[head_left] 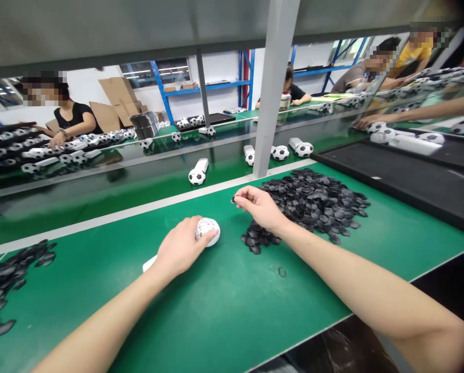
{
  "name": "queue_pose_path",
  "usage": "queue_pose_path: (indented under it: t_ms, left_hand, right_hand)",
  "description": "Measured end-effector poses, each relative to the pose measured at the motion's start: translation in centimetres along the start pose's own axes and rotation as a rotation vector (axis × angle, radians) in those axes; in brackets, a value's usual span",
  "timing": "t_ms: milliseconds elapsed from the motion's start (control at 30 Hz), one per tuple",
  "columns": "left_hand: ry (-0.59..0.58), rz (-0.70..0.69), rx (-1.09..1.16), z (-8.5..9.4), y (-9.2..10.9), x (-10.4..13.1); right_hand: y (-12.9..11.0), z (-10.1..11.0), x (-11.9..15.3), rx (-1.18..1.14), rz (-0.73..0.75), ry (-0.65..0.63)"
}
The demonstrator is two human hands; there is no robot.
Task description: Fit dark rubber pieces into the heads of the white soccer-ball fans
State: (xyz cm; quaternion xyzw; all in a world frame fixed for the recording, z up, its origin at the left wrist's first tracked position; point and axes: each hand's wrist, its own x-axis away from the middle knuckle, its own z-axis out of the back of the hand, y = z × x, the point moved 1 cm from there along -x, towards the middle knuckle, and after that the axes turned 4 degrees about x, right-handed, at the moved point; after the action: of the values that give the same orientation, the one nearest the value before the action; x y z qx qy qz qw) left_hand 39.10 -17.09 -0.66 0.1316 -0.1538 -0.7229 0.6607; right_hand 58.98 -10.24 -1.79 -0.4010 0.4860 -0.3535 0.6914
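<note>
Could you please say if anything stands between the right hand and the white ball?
Nothing visible stands between the right hand, pinching a black piece, and the white ball; the left hand grasps its left side.

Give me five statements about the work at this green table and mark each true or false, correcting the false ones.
1. The left hand holds a white ball-shaped piece. True.
2. The right hand pinches a small black piece. True.
3. Only one pile of black pieces lies on the table. False: there are two, a large pile by the right hand and a left pile at the picture's left edge.
4. Beyond the pale strip lies a black-and-white football-patterned item. True.
5. Both hands are gripping the white ball-shaped piece together. False: only the left hand is on it; the right hand is apart from it.
</note>
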Motion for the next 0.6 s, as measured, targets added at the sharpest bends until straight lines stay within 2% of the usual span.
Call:
queue_pose_path:
  t_ms: [100,300,467,600]
  left_hand:
    - [-0.019,-0.045,0.045,-0.4,0.6,-0.2]
    - [-0.075,-0.130,0.103,-0.6,0.0,-0.1]
    - [-0.049,-0.154,0.134,-0.7,0.2,0.0]
    - [-0.023,-0.139,0.118,-0.8,0.5,0.2]
  right_hand:
    - [-0.7,-0.7,0.8,0.057,0.037,-0.118]
    - [-2.1,-2.4,3.1,0.277,0.248,-0.348]
    - [-1.9,-3.4,3.4,0.370,0.291,-0.345]
    - [-1.4,-3.4,3.2,0.307,0.183,-0.305]
